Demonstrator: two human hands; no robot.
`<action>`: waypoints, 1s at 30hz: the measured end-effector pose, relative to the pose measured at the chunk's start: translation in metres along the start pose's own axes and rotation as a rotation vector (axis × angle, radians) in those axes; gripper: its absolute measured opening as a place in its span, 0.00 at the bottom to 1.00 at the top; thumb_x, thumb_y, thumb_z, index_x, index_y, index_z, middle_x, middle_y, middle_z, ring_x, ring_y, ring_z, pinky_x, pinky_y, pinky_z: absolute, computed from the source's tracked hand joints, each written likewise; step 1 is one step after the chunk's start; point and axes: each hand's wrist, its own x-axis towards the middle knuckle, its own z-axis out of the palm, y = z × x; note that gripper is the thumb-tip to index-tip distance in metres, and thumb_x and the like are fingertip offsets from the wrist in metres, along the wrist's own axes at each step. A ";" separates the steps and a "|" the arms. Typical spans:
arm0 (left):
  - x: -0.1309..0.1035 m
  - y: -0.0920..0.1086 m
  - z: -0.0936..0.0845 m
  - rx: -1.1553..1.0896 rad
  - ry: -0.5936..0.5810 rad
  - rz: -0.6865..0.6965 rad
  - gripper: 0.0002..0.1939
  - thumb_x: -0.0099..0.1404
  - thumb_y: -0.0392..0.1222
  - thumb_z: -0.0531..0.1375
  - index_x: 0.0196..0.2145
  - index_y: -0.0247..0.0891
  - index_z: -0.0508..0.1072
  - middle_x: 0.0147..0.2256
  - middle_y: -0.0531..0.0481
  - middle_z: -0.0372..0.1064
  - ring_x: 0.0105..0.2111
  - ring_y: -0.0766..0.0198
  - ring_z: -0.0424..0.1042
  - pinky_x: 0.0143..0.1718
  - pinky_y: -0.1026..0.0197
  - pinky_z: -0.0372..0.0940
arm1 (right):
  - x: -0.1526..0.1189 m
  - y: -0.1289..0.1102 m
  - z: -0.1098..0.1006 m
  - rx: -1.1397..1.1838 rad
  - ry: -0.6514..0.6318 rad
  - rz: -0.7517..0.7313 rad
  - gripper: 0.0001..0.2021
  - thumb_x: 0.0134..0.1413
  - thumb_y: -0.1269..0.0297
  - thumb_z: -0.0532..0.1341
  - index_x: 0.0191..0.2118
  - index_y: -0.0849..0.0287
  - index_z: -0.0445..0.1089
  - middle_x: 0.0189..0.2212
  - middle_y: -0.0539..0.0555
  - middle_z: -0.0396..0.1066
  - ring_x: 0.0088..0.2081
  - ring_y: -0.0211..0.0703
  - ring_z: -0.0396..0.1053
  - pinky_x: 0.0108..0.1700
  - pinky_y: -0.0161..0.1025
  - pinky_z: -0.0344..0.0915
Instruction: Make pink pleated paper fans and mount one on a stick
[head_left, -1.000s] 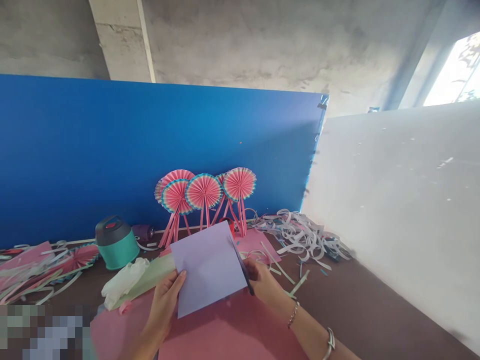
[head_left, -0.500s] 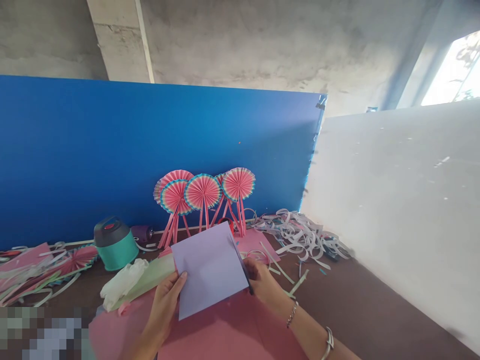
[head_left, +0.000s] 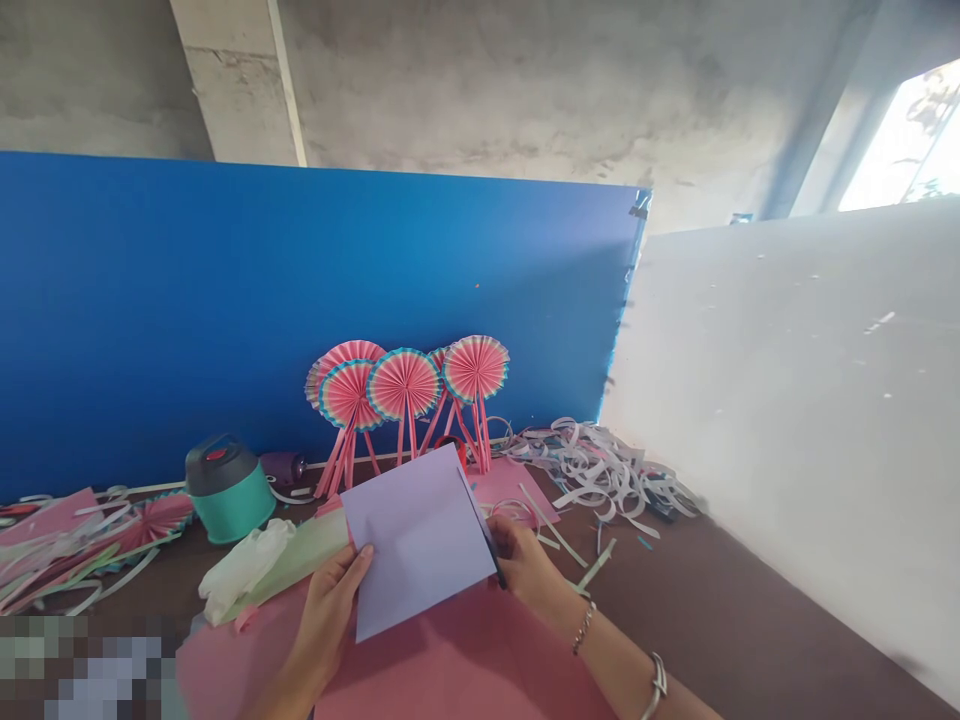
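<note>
A lavender sheet of paper (head_left: 420, 545) is held tilted above large pink sheets (head_left: 465, 660) on the brown table. My left hand (head_left: 334, 600) pinches its left edge, thumb on top. At the right edge, my right hand (head_left: 525, 565) is closed around a dark tool (head_left: 499, 570) that looks like scissors, mostly hidden by the paper and fingers. A narrow strip along the right edge stands slightly apart from the sheet.
Pink pleated paper fans (head_left: 405, 385) lean on the blue panel (head_left: 225, 300). A teal container (head_left: 230, 495), white plastic (head_left: 247, 570) and scraps lie left; curled white strips (head_left: 600, 470) pile up at the back right, near the white wall (head_left: 810, 400).
</note>
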 end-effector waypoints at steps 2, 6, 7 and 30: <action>0.000 0.000 0.000 0.006 0.006 -0.011 0.21 0.49 0.56 0.67 0.32 0.36 0.76 0.29 0.48 0.76 0.29 0.56 0.73 0.25 0.63 0.64 | -0.001 0.000 0.000 0.007 0.001 -0.005 0.10 0.32 0.71 0.57 0.28 0.58 0.63 0.20 0.45 0.65 0.19 0.33 0.60 0.19 0.30 0.55; -0.002 0.001 0.001 0.028 -0.007 -0.024 0.20 0.49 0.56 0.67 0.31 0.36 0.75 0.26 0.50 0.75 0.26 0.57 0.73 0.26 0.63 0.64 | -0.004 -0.004 0.001 -0.013 -0.004 -0.052 0.09 0.34 0.72 0.58 0.28 0.58 0.63 0.23 0.47 0.68 0.25 0.37 0.65 0.22 0.31 0.56; -0.002 0.002 0.001 0.030 -0.011 -0.024 0.20 0.49 0.56 0.67 0.31 0.36 0.75 0.26 0.50 0.75 0.26 0.58 0.73 0.25 0.63 0.64 | -0.004 -0.005 0.001 -0.019 0.000 -0.065 0.08 0.35 0.72 0.59 0.28 0.58 0.63 0.23 0.47 0.69 0.26 0.38 0.66 0.23 0.32 0.57; -0.006 0.005 0.008 0.087 -0.043 -0.033 0.20 0.47 0.57 0.67 0.23 0.36 0.73 0.20 0.51 0.71 0.21 0.59 0.70 0.23 0.62 0.63 | 0.000 -0.007 -0.002 -0.032 0.058 -0.082 0.10 0.35 0.66 0.61 0.30 0.57 0.65 0.26 0.50 0.71 0.27 0.41 0.67 0.23 0.33 0.58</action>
